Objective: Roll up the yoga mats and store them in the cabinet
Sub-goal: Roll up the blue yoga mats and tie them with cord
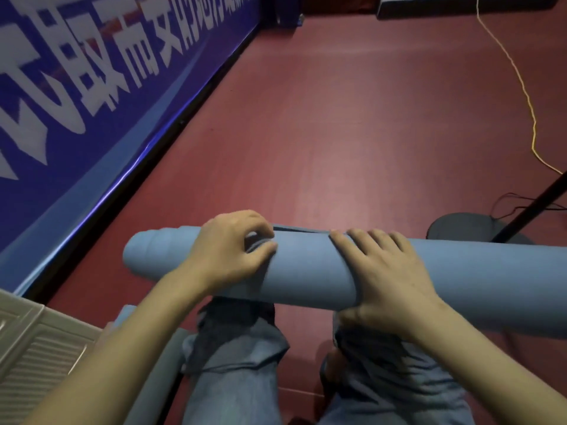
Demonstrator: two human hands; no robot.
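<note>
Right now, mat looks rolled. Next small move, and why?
Probably tuck the loose flap down: the left hand pinches the edge of the rolled blue foam yoga mat while the right hand lies flat on it, holding the roll.

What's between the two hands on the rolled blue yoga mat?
Head view: only a bare stretch of the rolled blue yoga mat lies between the left hand and right hand; its loose edge shows along the top.

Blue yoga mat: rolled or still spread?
Rolled. The blue foam yoga mat forms a full cylinder, layered at its left end, none spread ahead on the red floor.
</note>
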